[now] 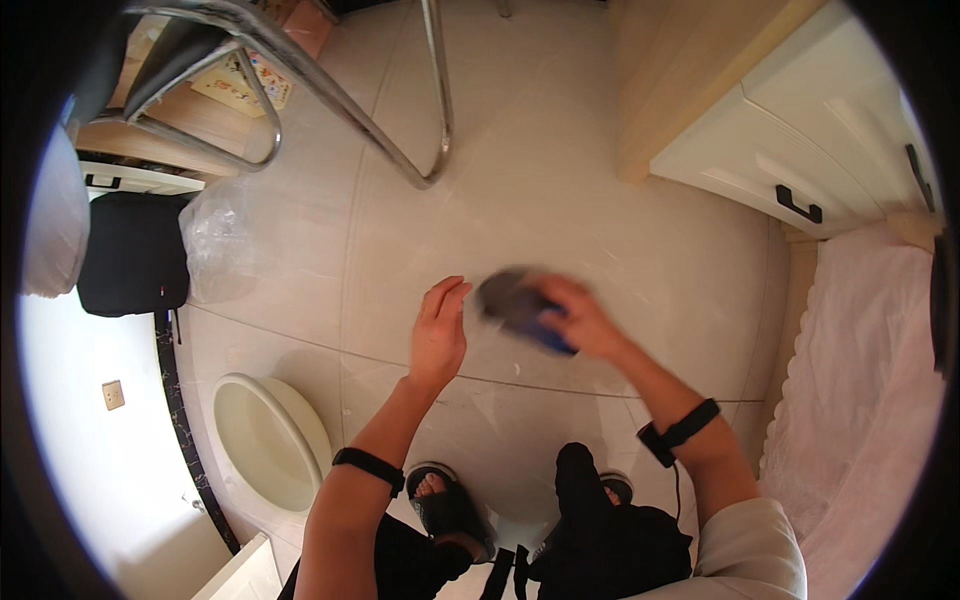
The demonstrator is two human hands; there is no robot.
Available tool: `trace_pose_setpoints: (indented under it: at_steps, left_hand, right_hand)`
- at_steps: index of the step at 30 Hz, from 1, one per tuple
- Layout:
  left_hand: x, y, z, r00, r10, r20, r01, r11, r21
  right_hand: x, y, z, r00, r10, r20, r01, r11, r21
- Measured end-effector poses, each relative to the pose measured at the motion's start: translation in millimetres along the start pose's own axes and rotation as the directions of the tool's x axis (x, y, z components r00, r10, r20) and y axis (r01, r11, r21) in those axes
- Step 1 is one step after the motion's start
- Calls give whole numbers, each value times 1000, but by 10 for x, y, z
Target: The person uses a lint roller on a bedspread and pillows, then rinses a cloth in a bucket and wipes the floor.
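Observation:
My right hand (585,319) grips a dark grey and blue object (516,300), which looks like a shoe but is too motion-blurred to be certain. It is held above the tiled floor (480,217), in front of my feet. To its left is my left hand (441,326), with fingers slightly bent and nothing in them. A small gap separates those fingertips from the blurred object. Both forearms wear black straps.
A pale plastic basin (270,442) leans at the left. Beyond it lie clear plastic wrapping (220,244) and a black bag (135,253). A metal-framed chair (352,112) stands ahead. White cabinet doors (787,142) and a pink cloth-covered surface (855,360) line the right.

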State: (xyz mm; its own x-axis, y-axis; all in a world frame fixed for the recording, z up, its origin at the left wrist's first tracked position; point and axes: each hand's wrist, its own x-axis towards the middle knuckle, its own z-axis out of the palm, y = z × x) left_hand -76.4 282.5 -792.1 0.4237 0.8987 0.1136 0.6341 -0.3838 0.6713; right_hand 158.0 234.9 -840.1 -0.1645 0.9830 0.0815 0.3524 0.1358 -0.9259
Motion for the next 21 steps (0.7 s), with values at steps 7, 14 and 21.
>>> trace_pose_setpoints:
  at_steps: [7, 14, 21]
  left_hand:
    - [-20, 295, 543, 985, 101, 142, -94, 994, -57]
    - [83, 417, 501, 973, 120, 195, -111, 992, -58]
    - [163, 454, 495, 988, 77, 136, -69, 996, -61]
  right_hand:
    - [-796, 273, 99, 980, 67, -186, -131, 925, -356]
    - [-1065, -138, 840, 916, -102, 388, 97, 995, 34]
    - [-271, 606, -664, 858, 86, -506, -232, 945, -233]
